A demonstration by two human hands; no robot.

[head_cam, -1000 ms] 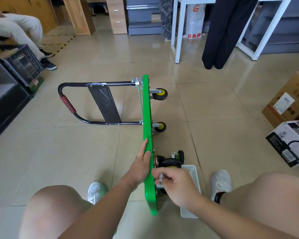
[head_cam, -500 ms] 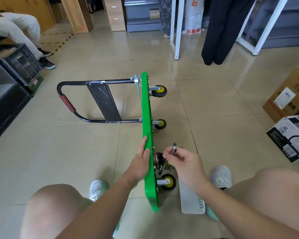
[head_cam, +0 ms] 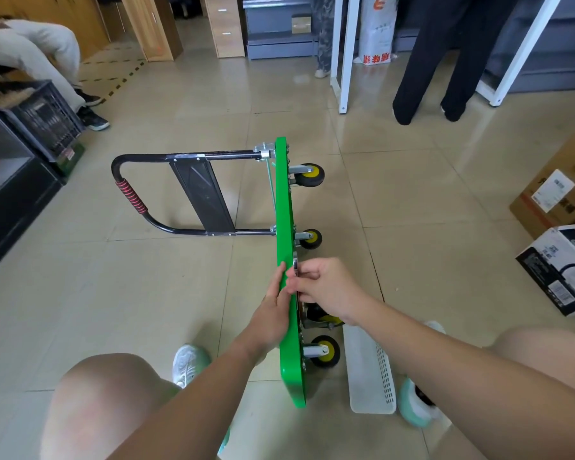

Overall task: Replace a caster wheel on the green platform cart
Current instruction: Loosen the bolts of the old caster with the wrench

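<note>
The green platform cart (head_cam: 284,207) stands on its long edge on the tiled floor, its black folding handle (head_cam: 130,194) stretched out to the left. Three yellow-hubbed casters stick out to the right: two far ones (head_cam: 307,175) (head_cam: 311,239) and a near one (head_cam: 326,351). A fourth caster (head_cam: 322,318) hangs under my right wrist, its metal plate (head_cam: 295,263) against the deck. My left hand (head_cam: 273,313) clasps the deck's top edge between thumb and fingers. My right hand (head_cam: 326,287) pinches a small fastener at the plate's upper corner; the fastener itself is hidden by my fingers.
A white perforated basket (head_cam: 370,370) lies beside my right foot. Two cardboard boxes (head_cam: 558,270) (head_cam: 558,190) sit at the right. A person in black trousers (head_cam: 429,61) stands by white table legs (head_cam: 344,61). A seated person (head_cam: 30,51) and a black crate (head_cam: 44,117) are at the left.
My right hand rose from the basket area with a small bolt and has come up to the top corner of the caster plate. My left hand stays on the deck edge.
</note>
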